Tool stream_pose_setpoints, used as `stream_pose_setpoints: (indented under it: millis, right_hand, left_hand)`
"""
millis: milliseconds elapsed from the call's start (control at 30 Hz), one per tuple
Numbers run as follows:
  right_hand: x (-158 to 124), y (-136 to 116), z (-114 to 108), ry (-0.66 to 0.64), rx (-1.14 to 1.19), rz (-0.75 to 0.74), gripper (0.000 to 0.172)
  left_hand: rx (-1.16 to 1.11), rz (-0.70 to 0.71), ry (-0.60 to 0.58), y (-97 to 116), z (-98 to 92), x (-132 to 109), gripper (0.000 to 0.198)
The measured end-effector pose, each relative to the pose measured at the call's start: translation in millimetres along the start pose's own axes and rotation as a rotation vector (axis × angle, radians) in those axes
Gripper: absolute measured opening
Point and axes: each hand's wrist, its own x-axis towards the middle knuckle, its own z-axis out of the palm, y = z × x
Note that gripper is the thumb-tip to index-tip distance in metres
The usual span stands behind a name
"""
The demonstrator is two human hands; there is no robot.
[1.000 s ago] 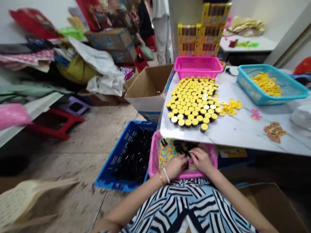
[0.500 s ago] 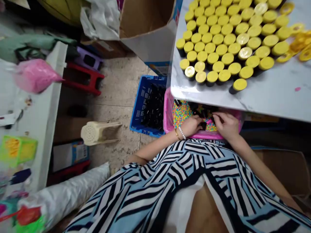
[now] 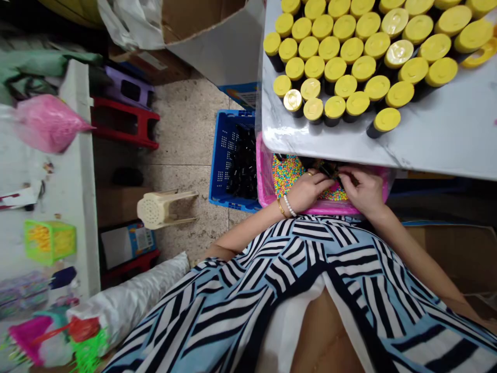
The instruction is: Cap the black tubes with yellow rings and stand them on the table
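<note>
A pink tub (image 3: 264, 194) lined with clear plastic holds small multicoloured beads (image 3: 285, 173). Over the beads, my left hand (image 3: 306, 192), with a ring and bracelets on it, has its fingers closed around what looks like a dark tube (image 3: 329, 167). My right hand (image 3: 365, 190) meets it from the other side, thumb and fingertips pinched together. What lies between the right fingertips is too dark and small to make out. The table edge hides the far side of the tub.
Black tubes with yellow caps (image 3: 334, 106) stand in rows on the marbled table (image 3: 427, 134) above the tub. A blue basket (image 3: 215, 178) of black tubes (image 3: 243, 166) sits left of it. A cream stool (image 3: 153, 210) and a large carton (image 3: 217, 59) stand on the floor.
My left hand has moved up and toward my right, off a black tube near the tub's front. The pink piece between the hands no longer shows. The camera view has shifted slightly.
</note>
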Motion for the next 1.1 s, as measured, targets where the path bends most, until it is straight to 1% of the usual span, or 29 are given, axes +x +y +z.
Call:
stream_pose_setpoints:
  millis: [67,100,133,200,233,267,300,333,400,467,500,567,633,700,767,833,867,900,933,1000,1033,1100]
  right_hand:
    - [-0.3,1.2,0.2,0.002,0.009,0.003,0.027]
    - [-0.5,2.0,0.2,0.010,0.012,0.006,0.027]
    - [-0.7,2.9,0.2,0.021,0.016,0.011,0.027]
    - [-1.2,4.4,-0.4,0.055,0.033,0.028,0.027]
    - [-1.4,4.9,-1.0,0.071,0.045,0.038,0.027]
    - [-1.6,5.3,-1.7,0.083,0.058,0.050,0.028]
    - [-1.7,5.4,-2.5,0.087,0.067,0.063,0.029]
    - [-1.7,5.4,-3.3,0.087,0.070,0.074,0.029]
    - [-1.5,5.1,-4.6,0.075,0.061,0.091,0.031]
    - [-1.0,4.7,-5.1,0.060,0.042,0.097,0.031]
    - [-0.7,4.6,-5.0,0.052,0.034,0.098,0.031]
    - [-0.1,4.8,-4.1,0.041,0.022,0.097,0.032]
    - [0.5,5.5,-2.9,0.038,0.008,0.098,0.032]
    - [0.9,6.1,-2.0,0.037,-0.009,0.101,0.032]
    - [1.3,6.1,-1.8,0.034,-0.028,0.108,0.032]
    - [1.8,5.0,-2.2,0.030,-0.037,0.107,0.031]
    - [2.1,4.0,-2.6,0.031,-0.035,0.099,0.030]
    - [2.3,2.8,-3.1,0.032,-0.029,0.086,0.029]
    - [2.4,1.5,-3.9,0.035,-0.020,0.068,0.028]
    - [1.9,-1.2,-6.3,0.040,0.006,0.039,0.026]
    - [1.2,-2.2,-7.9,0.040,0.021,0.037,0.025]
    - [-0.8,-3.1,-11.7,0.035,0.064,0.061,0.024]
  left_hand:
    - [-0.129,0.067,0.017,2.6,-0.5,-2.0,0.034]
    - [-0.187,0.051,0.042,3.9,-0.1,-2.8,0.032]
    - [-0.223,-0.005,0.077,4.7,0.7,-3.6,0.031]
    - [-0.220,-0.178,0.122,5.1,2.9,-4.8,0.030]
    - [-0.193,-0.258,0.117,4.7,4.1,-5.2,0.029]
    - [-0.159,-0.310,0.087,4.0,5.2,-5.6,0.029]
    - [-0.124,-0.332,0.039,3.3,6.2,-5.9,0.030]
    - [-0.096,-0.324,-0.015,2.8,7.0,-6.1,0.032]
    - [-0.070,-0.265,-0.108,3.0,8.4,-5.7,0.037]
    - [-0.073,-0.229,-0.155,5.4,9.6,-3.6,0.044]
    - [-0.070,-0.237,-0.163,7.5,10.3,-1.6,0.048]
    - [-0.044,-0.278,-0.164,12.5,11.7,4.0,0.054]
    - [-0.009,-0.306,-0.169,17.4,13.0,10.3,0.054]
    - [0.030,-0.306,-0.163,20.7,13.2,14.9,0.046]
    - [0.102,-0.303,-0.107,20.9,12.2,16.6,0.035]
    - [0.185,-0.276,-0.040,18.3,10.8,15.8,0.031]
    - [0.205,-0.245,-0.035,16.3,10.3,15.1,0.031]
    - [0.199,-0.203,-0.056,14.0,10.2,14.4,0.031]
    - [0.163,-0.158,-0.093,11.6,10.5,13.8,0.031]
    - [0.002,-0.093,-0.154,6.6,11.6,13.1,0.033]
    - [-0.106,-0.083,-0.160,4.2,12.2,12.7,0.035]
    - [-0.332,-0.106,-0.127,-0.6,12.7,11.6,0.038]
